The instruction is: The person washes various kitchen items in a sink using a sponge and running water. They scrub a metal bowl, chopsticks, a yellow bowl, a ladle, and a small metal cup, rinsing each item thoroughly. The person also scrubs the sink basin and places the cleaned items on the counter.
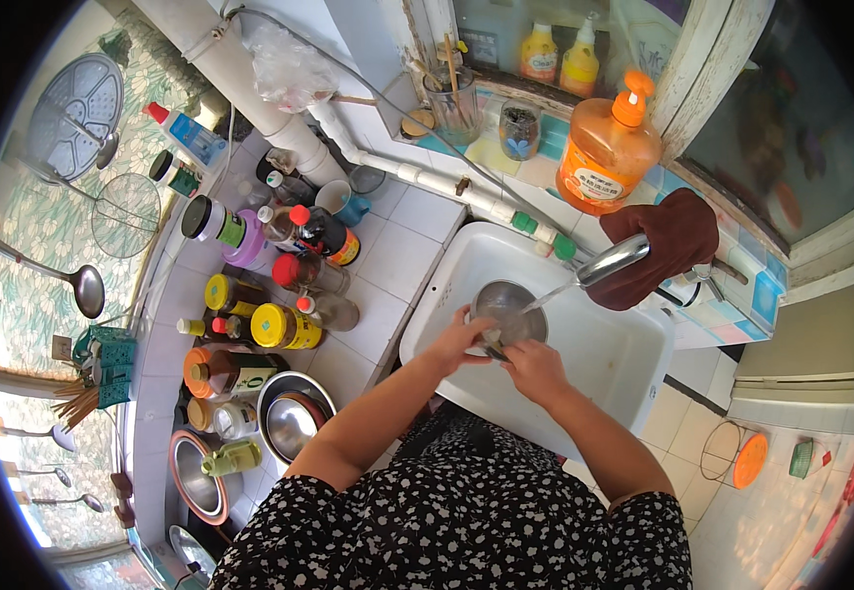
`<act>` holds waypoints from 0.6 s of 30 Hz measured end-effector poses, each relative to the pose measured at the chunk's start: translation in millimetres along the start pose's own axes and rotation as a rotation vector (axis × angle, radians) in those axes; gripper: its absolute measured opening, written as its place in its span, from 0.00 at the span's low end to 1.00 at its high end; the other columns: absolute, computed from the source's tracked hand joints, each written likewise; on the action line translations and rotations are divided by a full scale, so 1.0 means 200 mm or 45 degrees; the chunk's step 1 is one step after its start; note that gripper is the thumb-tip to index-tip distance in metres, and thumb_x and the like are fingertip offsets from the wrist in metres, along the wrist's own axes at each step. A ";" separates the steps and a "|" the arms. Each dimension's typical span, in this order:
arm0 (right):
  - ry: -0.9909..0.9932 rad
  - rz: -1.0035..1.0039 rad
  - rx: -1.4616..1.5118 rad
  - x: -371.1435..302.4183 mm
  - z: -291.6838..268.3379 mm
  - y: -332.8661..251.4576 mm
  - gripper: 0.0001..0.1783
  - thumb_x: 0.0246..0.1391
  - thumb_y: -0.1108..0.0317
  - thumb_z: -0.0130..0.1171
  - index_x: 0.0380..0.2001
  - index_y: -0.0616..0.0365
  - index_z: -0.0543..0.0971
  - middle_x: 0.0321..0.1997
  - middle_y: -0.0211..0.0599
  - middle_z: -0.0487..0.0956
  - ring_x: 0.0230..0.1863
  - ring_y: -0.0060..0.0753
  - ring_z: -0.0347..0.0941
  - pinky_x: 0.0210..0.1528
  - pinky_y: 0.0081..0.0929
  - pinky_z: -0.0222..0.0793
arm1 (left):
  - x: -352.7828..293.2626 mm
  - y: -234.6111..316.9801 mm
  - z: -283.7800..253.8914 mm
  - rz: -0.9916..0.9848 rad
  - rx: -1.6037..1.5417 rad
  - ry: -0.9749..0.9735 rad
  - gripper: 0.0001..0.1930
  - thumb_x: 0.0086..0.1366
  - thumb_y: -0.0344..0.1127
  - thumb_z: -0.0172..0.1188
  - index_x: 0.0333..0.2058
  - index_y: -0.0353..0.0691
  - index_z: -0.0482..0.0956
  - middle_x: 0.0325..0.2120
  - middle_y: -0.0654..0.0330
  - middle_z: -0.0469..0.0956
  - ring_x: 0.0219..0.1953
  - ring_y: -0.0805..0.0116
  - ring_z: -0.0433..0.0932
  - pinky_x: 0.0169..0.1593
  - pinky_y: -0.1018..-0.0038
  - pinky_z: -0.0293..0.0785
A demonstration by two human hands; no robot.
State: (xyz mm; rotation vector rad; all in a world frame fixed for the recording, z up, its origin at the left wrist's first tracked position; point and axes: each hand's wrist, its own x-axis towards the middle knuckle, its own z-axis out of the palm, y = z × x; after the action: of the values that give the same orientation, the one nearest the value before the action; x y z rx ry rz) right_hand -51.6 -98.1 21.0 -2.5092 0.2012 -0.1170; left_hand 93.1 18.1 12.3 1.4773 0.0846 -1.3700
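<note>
A round metal bowl (535,323) stands in the white sink (584,388), in front of me. Water runs into it from the shiny faucet (612,261). At the bowl's near rim, my left hand (454,342) is curled, thumb and fingers closed around a small pale and dark thing (493,342) too unclear to name. My right hand (537,372) meets it from the right, fingertips pinched at the same small thing. Both hands are over the near side of the bowl, close together.
Bottles and jars crowd the tiled counter (397,251) at left, beside nested metal bowls (292,425). A brown cloth (677,246) hangs over the faucet's base. A large orange pump bottle (604,157) stands on the window ledge behind the sink. Ladles (88,290) hang at far left.
</note>
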 end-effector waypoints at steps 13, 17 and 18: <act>-0.368 -0.710 -0.707 0.17 -0.24 0.18 0.19 0.54 0.54 0.48 0.44 0.51 0.77 0.54 0.24 0.71 0.62 0.27 0.56 0.62 0.25 0.53 | -0.10 0.20 -0.10 -0.121 0.323 -0.434 0.33 0.55 0.42 0.45 0.62 0.54 0.49 0.53 0.55 0.65 0.51 0.58 0.71 0.43 0.55 0.75; -0.211 -1.075 -1.030 0.30 -0.11 0.43 0.20 0.55 0.61 0.44 0.50 0.49 0.72 0.63 0.18 0.62 0.67 0.17 0.48 0.67 0.21 0.43 | -0.08 0.24 -0.05 -0.147 0.407 -0.548 0.35 0.54 0.41 0.46 0.62 0.54 0.48 0.53 0.57 0.65 0.50 0.59 0.71 0.45 0.57 0.75; -0.236 -1.191 -0.982 0.34 -0.27 0.26 0.22 0.55 0.68 0.39 0.53 0.47 0.68 0.63 0.20 0.62 0.67 0.19 0.50 0.66 0.22 0.47 | -0.09 0.24 -0.06 -0.147 0.393 -0.534 0.34 0.54 0.41 0.46 0.62 0.54 0.49 0.53 0.58 0.65 0.49 0.60 0.71 0.45 0.58 0.75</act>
State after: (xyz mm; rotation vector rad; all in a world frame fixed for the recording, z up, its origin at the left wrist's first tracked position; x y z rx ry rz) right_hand 2.9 -182.2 36.6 -3.1132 -1.2296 -0.2037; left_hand 126.7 16.1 52.1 1.4147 -0.3260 -1.8227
